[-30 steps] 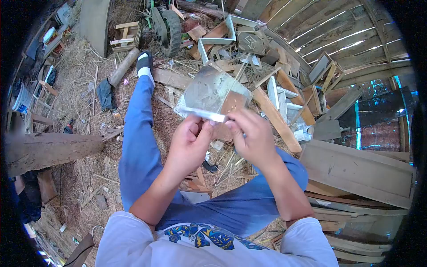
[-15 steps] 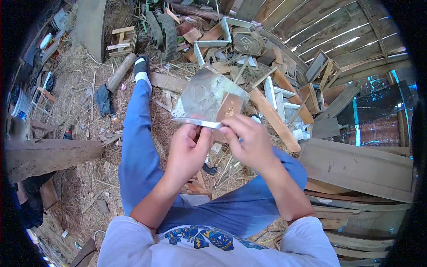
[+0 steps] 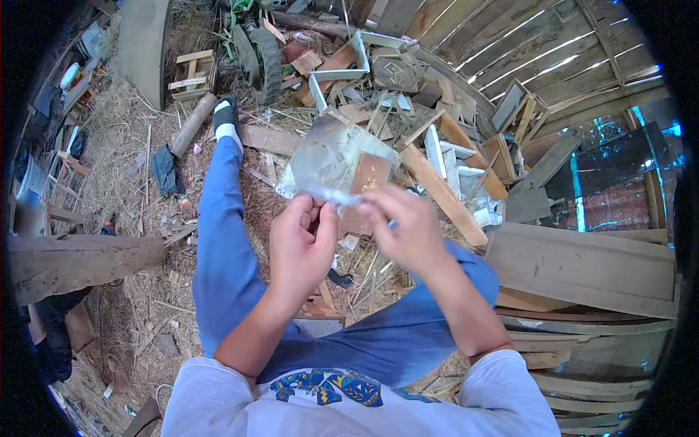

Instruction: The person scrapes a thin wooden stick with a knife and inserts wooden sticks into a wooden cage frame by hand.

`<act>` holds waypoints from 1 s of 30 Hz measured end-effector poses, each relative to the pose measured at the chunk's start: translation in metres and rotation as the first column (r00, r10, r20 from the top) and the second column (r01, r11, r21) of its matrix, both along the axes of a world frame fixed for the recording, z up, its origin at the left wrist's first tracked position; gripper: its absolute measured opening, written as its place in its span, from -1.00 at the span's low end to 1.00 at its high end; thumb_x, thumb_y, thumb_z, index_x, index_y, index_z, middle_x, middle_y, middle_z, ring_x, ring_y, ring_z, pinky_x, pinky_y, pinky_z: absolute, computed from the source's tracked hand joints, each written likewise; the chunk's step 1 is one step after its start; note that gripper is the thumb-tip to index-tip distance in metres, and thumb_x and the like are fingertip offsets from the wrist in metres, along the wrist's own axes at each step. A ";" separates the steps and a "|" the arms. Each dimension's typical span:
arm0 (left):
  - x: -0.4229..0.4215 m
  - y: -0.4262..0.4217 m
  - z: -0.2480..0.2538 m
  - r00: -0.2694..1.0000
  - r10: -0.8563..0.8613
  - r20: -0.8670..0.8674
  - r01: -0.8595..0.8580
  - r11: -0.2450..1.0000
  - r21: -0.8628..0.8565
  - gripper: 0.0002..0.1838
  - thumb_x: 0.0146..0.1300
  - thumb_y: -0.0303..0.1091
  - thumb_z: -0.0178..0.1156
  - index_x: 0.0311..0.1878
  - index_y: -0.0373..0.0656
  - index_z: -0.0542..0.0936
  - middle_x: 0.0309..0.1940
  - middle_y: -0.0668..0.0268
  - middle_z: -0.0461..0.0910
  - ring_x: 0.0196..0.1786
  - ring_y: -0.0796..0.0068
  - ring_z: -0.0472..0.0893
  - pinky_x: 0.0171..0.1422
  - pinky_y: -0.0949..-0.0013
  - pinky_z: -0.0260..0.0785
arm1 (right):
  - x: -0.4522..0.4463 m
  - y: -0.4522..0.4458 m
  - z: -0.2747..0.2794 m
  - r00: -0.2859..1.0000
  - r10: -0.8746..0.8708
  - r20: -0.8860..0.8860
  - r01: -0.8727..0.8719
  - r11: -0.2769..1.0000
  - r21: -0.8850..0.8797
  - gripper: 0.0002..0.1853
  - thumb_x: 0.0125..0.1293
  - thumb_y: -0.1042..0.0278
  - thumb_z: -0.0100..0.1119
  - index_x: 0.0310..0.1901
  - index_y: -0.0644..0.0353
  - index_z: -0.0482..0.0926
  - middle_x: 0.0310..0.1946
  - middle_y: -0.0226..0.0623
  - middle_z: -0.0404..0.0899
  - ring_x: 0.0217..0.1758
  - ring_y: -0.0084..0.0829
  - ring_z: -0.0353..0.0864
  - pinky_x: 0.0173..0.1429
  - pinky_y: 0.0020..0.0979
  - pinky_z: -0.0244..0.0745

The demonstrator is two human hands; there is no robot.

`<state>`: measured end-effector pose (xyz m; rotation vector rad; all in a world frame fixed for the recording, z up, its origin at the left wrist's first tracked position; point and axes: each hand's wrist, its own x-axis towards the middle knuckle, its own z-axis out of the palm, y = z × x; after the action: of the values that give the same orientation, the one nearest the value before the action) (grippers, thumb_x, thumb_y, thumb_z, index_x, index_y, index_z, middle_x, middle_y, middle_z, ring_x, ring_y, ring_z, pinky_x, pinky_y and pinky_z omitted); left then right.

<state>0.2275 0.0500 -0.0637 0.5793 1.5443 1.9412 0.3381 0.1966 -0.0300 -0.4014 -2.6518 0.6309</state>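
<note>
A thin whitish blade-like piece (image 3: 331,195), blurred by motion, spans the gap between my hands above my lap. My right hand (image 3: 404,222) is closed round its right end. My left hand (image 3: 302,229) is closed too, its thumb and fingertips touching the underside of the piece or something very small that I cannot make out. Beyond the hands lies a worn grey board (image 3: 331,156), with a brown rectangular piece (image 3: 369,175) on its right part.
Straw and wood scraps cover the ground. A long plank (image 3: 444,193) slants at the right of the board. A tyre (image 3: 267,65) and small wooden crate (image 3: 192,75) stand farther off. A thick beam (image 3: 87,266) juts in from the left, and large panels (image 3: 582,266) lie at right.
The whitish piece was sharper half a second ago, its pointed tip reaching farther left past my left hand. Now it is blurred. The view has shifted slightly; both hands keep their grip.
</note>
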 end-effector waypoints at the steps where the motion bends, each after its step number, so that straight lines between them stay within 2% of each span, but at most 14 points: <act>1: 0.001 0.001 -0.002 0.995 0.050 -0.086 -0.053 0.998 -0.038 -0.92 0.57 -0.54 0.14 -0.14 -0.32 0.53 -0.50 0.42 0.55 -0.45 0.75 0.49 -0.39 0.53 0.30 | -0.002 0.003 0.000 1.000 0.001 -0.004 -0.001 1.000 0.007 -0.83 0.41 0.24 0.34 -0.11 0.13 0.73 -0.26 -0.20 0.74 -0.26 -0.06 0.75 -0.20 -0.14 0.64; 4: -0.002 -0.002 0.003 0.983 0.066 -0.172 -0.085 0.991 -0.101 -0.90 0.57 -0.53 0.16 -0.15 -0.32 0.54 -0.48 0.43 0.56 -0.43 0.76 0.49 -0.38 0.53 0.29 | -0.007 0.016 0.001 0.979 -0.185 -0.083 0.185 0.983 -0.009 -0.80 0.44 0.17 0.33 -0.10 0.09 0.74 -0.22 -0.21 0.75 -0.22 -0.06 0.77 -0.16 -0.14 0.66; 6: -0.003 -0.004 0.001 0.984 0.054 -0.168 -0.074 0.991 -0.111 -0.91 0.58 -0.52 0.16 -0.14 -0.31 0.55 -0.45 0.44 0.56 -0.40 0.77 0.47 -0.35 0.54 0.28 | -0.005 0.016 -0.003 0.984 -0.171 -0.058 0.171 0.985 -0.002 -0.81 0.44 0.17 0.32 -0.10 0.08 0.74 -0.22 -0.21 0.76 -0.21 -0.06 0.77 -0.15 -0.15 0.66; 8: -0.003 -0.001 -0.013 0.913 0.106 -0.393 -0.171 0.976 -0.134 -0.91 0.49 -0.51 0.22 -0.21 -0.25 0.55 -0.61 0.31 0.55 -0.58 0.63 0.51 -0.42 0.45 0.33 | 0.000 0.007 -0.001 0.998 -0.056 -0.031 0.055 0.997 -0.046 -0.84 0.43 0.34 0.31 -0.07 0.20 0.73 -0.20 -0.12 0.75 -0.18 -0.07 0.76 -0.07 -0.20 0.62; 11: -0.005 -0.003 -0.003 0.893 0.117 -0.434 -0.202 0.967 -0.155 -0.91 0.47 -0.51 0.24 -0.22 -0.22 0.56 -0.62 0.27 0.54 -0.60 0.53 0.53 -0.42 0.40 0.35 | -0.002 0.004 0.005 0.996 -0.089 0.005 0.089 0.994 -0.059 -0.85 0.42 0.34 0.32 -0.08 0.20 0.72 -0.24 -0.15 0.74 -0.19 -0.08 0.76 -0.08 -0.20 0.62; 13: -0.008 -0.002 -0.006 0.886 0.120 -0.447 -0.208 0.966 -0.152 -0.91 0.47 -0.51 0.24 -0.22 -0.22 0.55 -0.62 0.28 0.53 -0.61 0.52 0.53 -0.43 0.39 0.36 | -0.001 0.029 0.006 0.983 -0.186 0.003 0.186 0.981 -0.052 -0.84 0.48 0.30 0.28 -0.09 0.19 0.71 -0.26 -0.15 0.72 -0.23 -0.15 0.74 -0.10 -0.24 0.60; 15: -0.009 0.001 -0.011 0.880 0.134 -0.456 -0.215 0.968 -0.131 -0.90 0.48 -0.50 0.23 -0.22 -0.23 0.54 -0.63 0.29 0.53 -0.61 0.51 0.54 -0.43 0.38 0.37 | 0.002 0.054 0.009 0.884 -0.466 0.033 0.467 0.882 -0.057 -0.77 0.56 0.22 0.17 -0.10 0.20 0.71 -0.22 -0.14 0.77 -0.24 -0.14 0.77 -0.09 -0.19 0.63; 16: -0.009 0.003 -0.014 0.917 0.086 -0.390 -0.154 0.977 -0.147 -0.90 0.50 -0.50 0.21 -0.20 -0.23 0.53 -0.60 0.30 0.55 -0.56 0.54 0.56 -0.40 0.40 0.39 | 0.004 0.056 0.008 0.884 -0.466 0.033 0.467 0.883 -0.053 -0.77 0.56 0.22 0.17 -0.10 0.20 0.71 -0.22 -0.14 0.77 -0.24 -0.14 0.77 -0.09 -0.19 0.63; 18: -0.007 0.005 -0.016 0.947 0.045 -0.318 -0.099 0.983 -0.157 -0.91 0.53 -0.50 0.18 -0.18 -0.23 0.51 -0.57 0.32 0.57 -0.51 0.57 0.59 -0.36 0.42 0.41 | 0.009 0.057 0.007 0.891 -0.446 -0.091 0.373 0.831 -0.413 -0.71 0.62 0.19 0.13 -0.10 0.28 0.66 -0.28 -0.15 0.73 -0.27 -0.35 0.72 -0.08 -0.28 0.58; 20: -0.004 0.007 -0.016 0.997 -0.044 -0.064 0.040 0.997 -0.064 -0.94 0.60 -0.51 0.14 -0.09 -0.25 0.48 -0.44 0.43 0.54 -0.36 0.67 0.52 -0.22 0.53 0.35 | 0.009 0.044 0.003 0.918 -0.390 -0.069 0.324 0.840 -0.436 -0.69 0.62 0.16 0.14 -0.10 0.29 0.65 -0.29 -0.17 0.72 -0.27 -0.44 0.68 -0.07 -0.32 0.57; 21: -0.003 0.008 -0.018 0.997 -0.048 -0.065 0.043 0.997 -0.070 -0.94 0.60 -0.51 0.14 -0.09 -0.25 0.48 -0.44 0.43 0.54 -0.36 0.67 0.52 -0.22 0.53 0.35 | 0.007 0.035 0.002 0.941 -0.334 -0.050 0.276 0.844 -0.459 -0.67 0.62 0.14 0.15 -0.10 0.29 0.65 -0.30 -0.19 0.70 -0.26 -0.52 0.64 -0.06 -0.36 0.55; 23: -0.001 0.010 -0.020 0.986 -0.127 0.105 0.125 0.992 0.026 -0.92 0.62 -0.45 0.13 -0.08 -0.20 0.47 -0.45 0.44 0.53 -0.39 0.68 0.48 -0.28 0.53 0.29 | 0.003 0.022 0.003 0.955 -0.290 -0.055 0.243 0.878 -0.412 -0.72 0.59 0.17 0.19 -0.12 0.25 0.66 -0.31 -0.18 0.70 -0.30 -0.38 0.71 -0.12 -0.31 0.57; 26: 0.004 0.009 -0.015 0.958 -0.179 0.223 0.167 0.983 0.073 -0.93 0.63 -0.41 0.13 -0.05 -0.17 0.50 -0.46 0.47 0.51 -0.43 0.73 0.41 -0.34 0.56 0.20 | 0.001 0.014 0.005 0.998 -0.044 -0.042 0.038 0.991 -0.127 -0.81 0.46 0.21 0.29 -0.18 0.16 0.67 -0.35 -0.15 0.63 -0.29 -0.01 0.69 -0.26 -0.12 0.56; 30: 0.010 0.007 0.007 0.938 -0.166 0.304 0.153 0.986 0.066 -0.93 0.63 -0.38 0.14 -0.02 -0.16 0.52 -0.47 0.48 0.50 -0.49 0.78 0.33 -0.43 0.58 0.09 | 0.003 0.016 0.005 0.999 0.041 -0.029 -0.043 0.996 -0.082 -0.82 0.44 0.20 0.32 -0.19 0.14 0.68 -0.36 -0.17 0.63 -0.32 -0.03 0.70 -0.27 -0.13 0.56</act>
<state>0.2374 0.0566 -0.0569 0.3821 1.2263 1.8421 0.3415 0.2128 -0.0245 -0.3584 -2.6202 0.7563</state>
